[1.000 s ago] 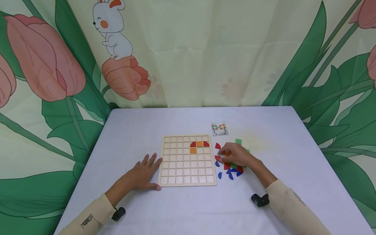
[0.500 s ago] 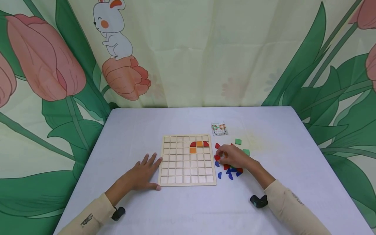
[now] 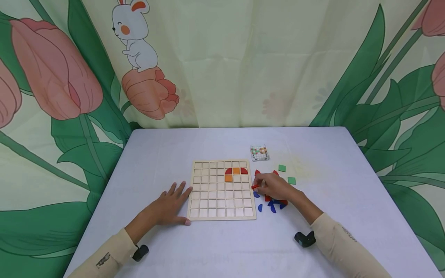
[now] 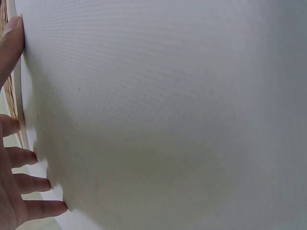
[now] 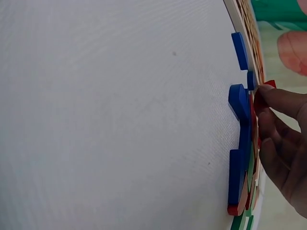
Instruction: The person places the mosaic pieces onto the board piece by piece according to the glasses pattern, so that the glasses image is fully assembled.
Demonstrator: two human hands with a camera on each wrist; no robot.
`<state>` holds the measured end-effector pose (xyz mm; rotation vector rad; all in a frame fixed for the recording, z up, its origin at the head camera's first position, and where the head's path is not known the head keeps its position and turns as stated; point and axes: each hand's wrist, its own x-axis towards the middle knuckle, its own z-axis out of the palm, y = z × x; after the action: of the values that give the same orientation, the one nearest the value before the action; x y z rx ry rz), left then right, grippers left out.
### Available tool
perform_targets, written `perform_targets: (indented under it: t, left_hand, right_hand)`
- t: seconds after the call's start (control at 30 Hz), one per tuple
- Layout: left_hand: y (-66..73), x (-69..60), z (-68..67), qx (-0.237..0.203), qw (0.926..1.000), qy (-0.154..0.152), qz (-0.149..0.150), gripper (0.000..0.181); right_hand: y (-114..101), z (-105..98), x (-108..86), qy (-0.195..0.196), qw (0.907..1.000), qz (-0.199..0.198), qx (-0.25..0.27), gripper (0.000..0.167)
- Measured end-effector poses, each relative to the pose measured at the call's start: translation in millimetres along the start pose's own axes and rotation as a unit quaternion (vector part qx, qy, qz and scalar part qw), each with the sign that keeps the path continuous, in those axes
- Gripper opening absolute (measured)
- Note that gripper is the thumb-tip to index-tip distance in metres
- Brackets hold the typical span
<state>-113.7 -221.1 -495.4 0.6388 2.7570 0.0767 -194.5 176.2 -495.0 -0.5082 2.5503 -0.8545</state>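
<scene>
A wooden grid board [image 3: 215, 195] lies on the white table; red and orange tiles sit in a few of its upper right cells, among them an orange square [image 3: 228, 178]. My left hand [image 3: 170, 206] rests beside the board with fingers spread, thumb and a fingertip touching its left edge; the left wrist view shows the fingers straight. Just off the board's right edge, my right hand [image 3: 274, 186] pinches a red tile [image 3: 255, 187] between thumb and fingers, tilted up from the table. Its exact shape is partly hidden by the fingers. In the right wrist view, the red tile [image 5: 260, 99] is at the fingertips.
Blue tiles [image 3: 273, 209] and red tiles lie loosely under and around the right hand. Two green squares [image 3: 291, 180] lie farther right. A small pattern card [image 3: 259, 153] lies beyond the board's upper right corner. A printed curtain hangs behind the table.
My right hand has shifted slightly left towards the board and lifted a red tile from the loose ones. The left hand and the board have stayed put.
</scene>
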Motion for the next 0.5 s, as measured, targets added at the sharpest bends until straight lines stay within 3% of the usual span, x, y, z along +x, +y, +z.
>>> perform_targets:
  t: [0.5]
  left_hand:
    - [0.7,0.7,0.0,-0.002,1.0000,-0.003,-0.006,0.112]
  right_hand:
    - [-7.5,-0.3,2.7,0.050,0.9972,-0.049,-0.025,0.016]
